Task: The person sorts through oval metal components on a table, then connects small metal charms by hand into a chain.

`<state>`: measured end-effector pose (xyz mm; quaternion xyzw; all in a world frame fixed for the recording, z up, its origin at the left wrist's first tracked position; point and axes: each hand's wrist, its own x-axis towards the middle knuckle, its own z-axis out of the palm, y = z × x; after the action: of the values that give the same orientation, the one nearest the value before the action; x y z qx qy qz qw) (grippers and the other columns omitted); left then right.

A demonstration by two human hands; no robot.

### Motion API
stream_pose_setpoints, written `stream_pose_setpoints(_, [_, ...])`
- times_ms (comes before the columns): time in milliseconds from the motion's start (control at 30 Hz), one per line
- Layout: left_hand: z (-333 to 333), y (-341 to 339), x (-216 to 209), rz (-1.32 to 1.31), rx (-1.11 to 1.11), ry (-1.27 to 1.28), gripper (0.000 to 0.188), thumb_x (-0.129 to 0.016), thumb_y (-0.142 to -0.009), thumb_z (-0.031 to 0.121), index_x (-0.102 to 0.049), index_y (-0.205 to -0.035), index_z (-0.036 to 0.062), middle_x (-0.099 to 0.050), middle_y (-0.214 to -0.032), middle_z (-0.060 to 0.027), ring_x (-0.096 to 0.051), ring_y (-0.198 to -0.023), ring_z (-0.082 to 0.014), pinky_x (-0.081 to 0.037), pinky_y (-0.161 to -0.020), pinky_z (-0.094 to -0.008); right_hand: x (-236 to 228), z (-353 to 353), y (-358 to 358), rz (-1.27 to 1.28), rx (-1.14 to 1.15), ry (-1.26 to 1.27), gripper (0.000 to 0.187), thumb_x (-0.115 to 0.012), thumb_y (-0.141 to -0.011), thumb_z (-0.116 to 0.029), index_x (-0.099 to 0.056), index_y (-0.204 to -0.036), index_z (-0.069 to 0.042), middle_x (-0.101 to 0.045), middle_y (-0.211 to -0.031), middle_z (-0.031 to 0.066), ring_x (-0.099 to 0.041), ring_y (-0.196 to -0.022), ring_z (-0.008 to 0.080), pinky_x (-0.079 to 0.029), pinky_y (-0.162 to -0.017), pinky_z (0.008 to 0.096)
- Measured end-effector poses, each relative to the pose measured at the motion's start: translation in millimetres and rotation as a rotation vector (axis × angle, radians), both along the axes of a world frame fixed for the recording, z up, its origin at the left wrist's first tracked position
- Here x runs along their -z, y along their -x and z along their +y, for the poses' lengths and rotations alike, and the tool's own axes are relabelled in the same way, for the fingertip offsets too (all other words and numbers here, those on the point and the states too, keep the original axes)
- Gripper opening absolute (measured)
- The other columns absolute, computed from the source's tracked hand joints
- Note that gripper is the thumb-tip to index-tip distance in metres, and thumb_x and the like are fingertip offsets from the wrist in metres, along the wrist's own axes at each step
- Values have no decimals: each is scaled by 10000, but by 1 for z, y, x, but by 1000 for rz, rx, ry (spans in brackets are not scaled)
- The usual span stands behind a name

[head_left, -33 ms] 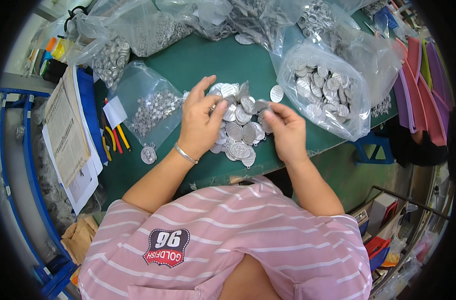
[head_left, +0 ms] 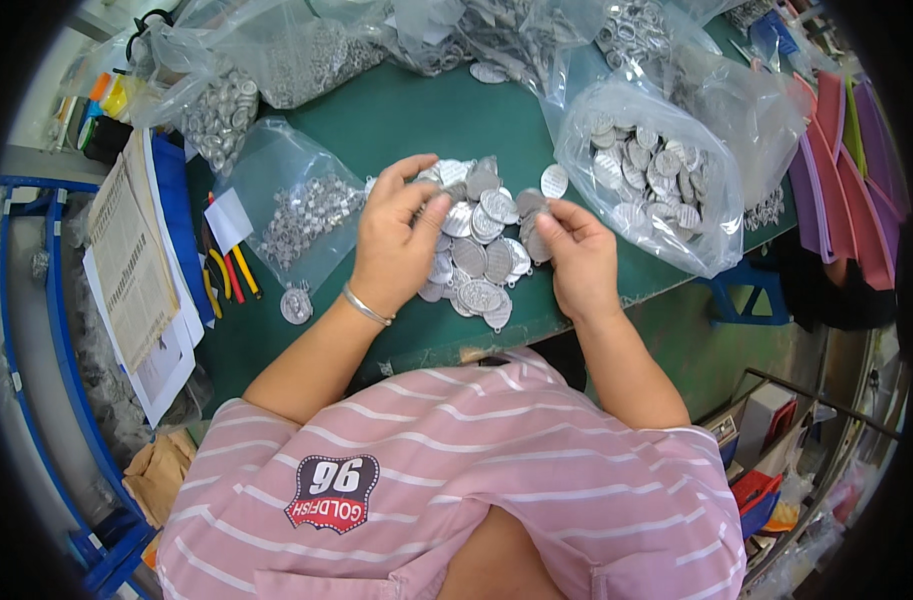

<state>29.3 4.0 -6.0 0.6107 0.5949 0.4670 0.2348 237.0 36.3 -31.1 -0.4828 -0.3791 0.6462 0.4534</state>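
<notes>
On the green table top [head_left: 396, 120], we sort through a heap of flat oval silver-grey metal medals [head_left: 476, 262].

Our left hand [head_left: 394, 240] rests on the heap's left edge, thumb and fingers pinched on one medal; our right hand [head_left: 574, 258] grasps another at the heap's right edge, near the front of the table. We judge the step to be picking medals out one at a time, and the next move calls for a clean pinch on a single piece. We count two hands, one loose heap of some twenty visible medals, one clear plastic bag of similar medals [head_left: 648, 180] to the right, one smaller clear bag of tiny metal parts [head_left: 301, 210] to the left, and one stray medal [head_left: 296, 305] lying apart.
</notes>
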Motion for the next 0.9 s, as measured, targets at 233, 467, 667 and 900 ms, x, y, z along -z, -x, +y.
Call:
stream_pose_setpoints(233, [-13,11,-5,-1365,200,416,225,-570,-929,61,-547,-1149,20,-655,-1040,-134,-671,-904,-207,-562,-727,-291,-23,6,-7,745,-143,327,381,-400,-1025,-220,-456,-1273,63,-540,-1260,252,-589,-1132,324,-521,-929,456])
stream_pose_setpoints(467, [-14,-4,-21,-1071,204,784,263,-611,-922,114,-552,-1148,-9,-625,-1117,-149,-675,-973,-243,-587,-776,-315,-33,-3,11,808,-178,187,287,-447,-1012,-197,-464,-1231,-12,-522,-1300,228,-534,-1212,347,-465,-1009,463])
stream_pose_setpoints(667, [-15,-15,-11,-1352,312,835,346,-592,-920,76,-517,-1234,-50,-623,-1154,-152,-654,-1041,-246,-569,-879,-351,-42,-13,37,583,-184,-60,187,-524,-964,-56,-468,-1138,-16,-566,-1250,223,-539,-1212,327,-476,-998,420])
stream_pose_setpoints(900, [-16,0,0,-1804,428,653,323,-481,-924,107,-528,-1204,-48,-580,-1210,-238,-550,-1169,-442,-469,-1004,-521,-44,0,17,711,-160,-52,154,-467,-959,-54,-469,-1107,-12,-566,-1239,240,-533,-1217,341,-434,-1030,444])
